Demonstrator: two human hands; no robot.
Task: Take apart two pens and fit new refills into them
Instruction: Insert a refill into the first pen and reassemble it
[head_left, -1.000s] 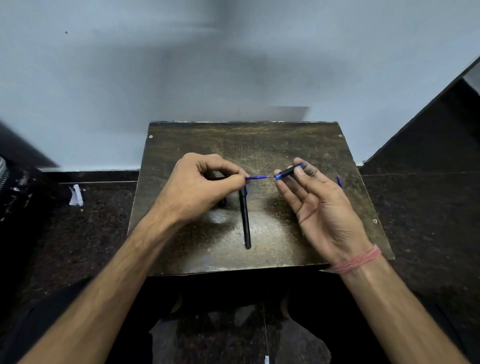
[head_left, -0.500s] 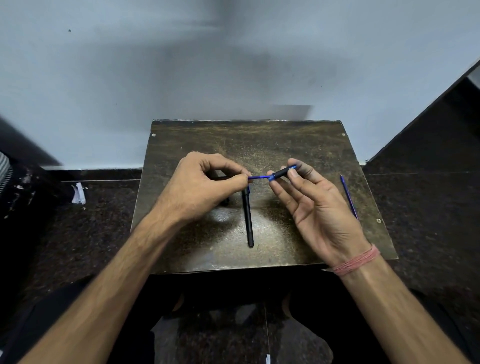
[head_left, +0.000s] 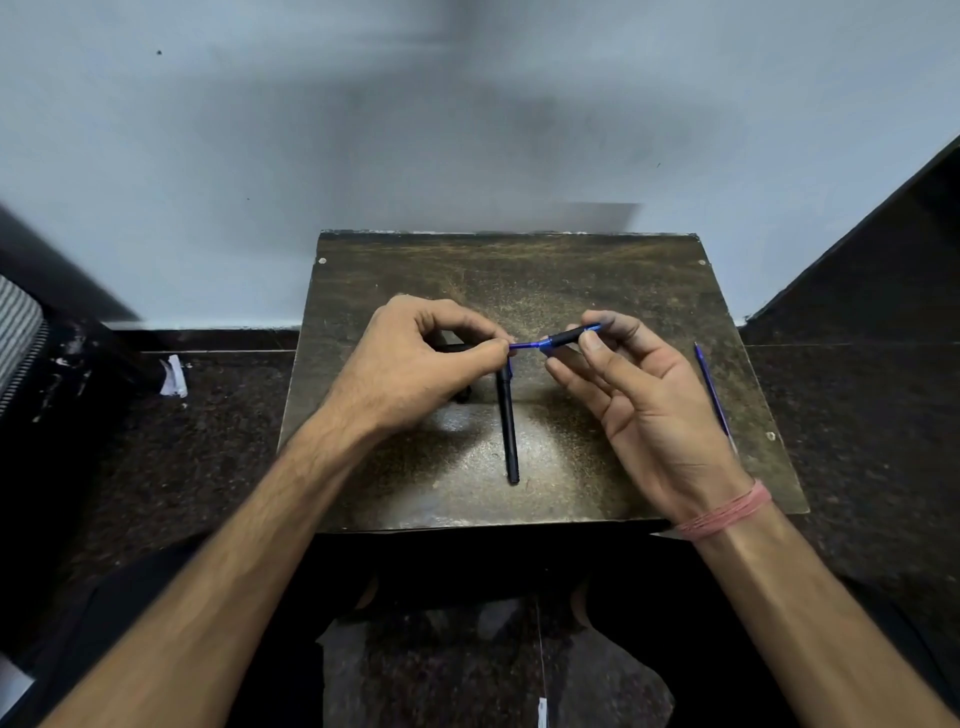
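Over dark board (head_left: 597, 270), both hands' curled fingers (head_left: 589, 343) pinch blue refill (head_left: 525, 345).

- A dark object (head_left: 457, 347) at frame center is mostly hidden behind the left hand (head_left: 415, 364).
- The striped thing (head_left: 18, 338) at the left edge is cut off.
- The blue refill (head_left: 712, 389) has its lower end hidden behind the right hand (head_left: 649, 410).

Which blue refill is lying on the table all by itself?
The blue refill near the table's right edge lies untouched. The other refill is pinched by the left hand.
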